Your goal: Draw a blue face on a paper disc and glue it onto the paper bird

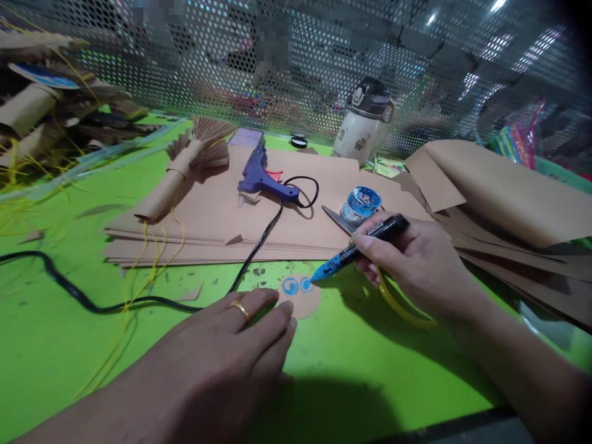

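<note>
A person's right hand closes around a black marker with a blue-smeared front end, its tip meeting a small brown paper disc on a bright green tabletop. The left hand, a gold ring on one finger, lies palm down and loosely flat, fingers extended and grasping nothing, fingertips resting at the disc's left edge.

The disc lies flat between the two hands, near the front edge of a stack of brown sheets. Two blue rings sit side by side on its upper half, each with a blue mark inside; the lower half is plain. The marker's tip is at the right-hand ring.

Just beyond the right hand, a small open jar stands on the sheets, its rim smeared blue, with blue and whitish matter showing inside. A pointed metal blade lies against its near side, and a curved yellow loop shows below the hand; whether they join is hidden. Behind stands a pale bottle with a closed dark lid, its contents hidden. At far right, a pale green container sits beside clear plastic holding colourful sticks.
</note>
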The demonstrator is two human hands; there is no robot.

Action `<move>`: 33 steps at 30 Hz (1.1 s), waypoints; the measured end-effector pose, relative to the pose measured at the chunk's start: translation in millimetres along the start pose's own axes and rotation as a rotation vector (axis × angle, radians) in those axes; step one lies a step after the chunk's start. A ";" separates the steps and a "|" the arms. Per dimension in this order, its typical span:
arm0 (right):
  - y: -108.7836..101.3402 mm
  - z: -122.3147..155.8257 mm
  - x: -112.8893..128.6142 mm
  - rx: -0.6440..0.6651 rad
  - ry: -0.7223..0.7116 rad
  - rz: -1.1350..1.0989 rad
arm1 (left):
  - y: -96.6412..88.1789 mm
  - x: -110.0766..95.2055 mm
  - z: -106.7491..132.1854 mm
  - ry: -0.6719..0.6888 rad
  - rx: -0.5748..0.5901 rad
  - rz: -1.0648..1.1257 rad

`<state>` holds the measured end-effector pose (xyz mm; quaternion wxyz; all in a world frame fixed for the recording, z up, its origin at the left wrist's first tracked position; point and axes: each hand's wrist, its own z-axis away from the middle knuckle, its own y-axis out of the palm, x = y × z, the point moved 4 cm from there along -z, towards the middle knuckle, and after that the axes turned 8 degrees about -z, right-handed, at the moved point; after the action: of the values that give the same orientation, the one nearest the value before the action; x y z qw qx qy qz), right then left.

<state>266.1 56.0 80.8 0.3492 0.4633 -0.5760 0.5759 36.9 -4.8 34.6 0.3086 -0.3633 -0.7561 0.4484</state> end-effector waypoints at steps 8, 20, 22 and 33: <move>-0.6 1.7 3.9 0.035 -0.074 0.081 | -0.7 1.1 -1.9 0.018 -0.024 -0.012; 0.7 0.9 1.1 0.016 -0.080 0.050 | 3.6 -0.2 3.9 0.030 0.045 0.006; 0.2 1.5 1.9 0.011 -0.101 0.060 | 3.8 -0.6 2.9 -0.020 0.027 0.016; -7.8 4.1 4.8 -0.095 -0.064 -0.067 | 2.0 4.8 4.8 0.040 0.023 -0.027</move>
<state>272.4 52.0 87.6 0.3714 0.4834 -0.5976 0.5209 31.1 -2.4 31.6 0.3338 -0.3585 -0.7493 0.4456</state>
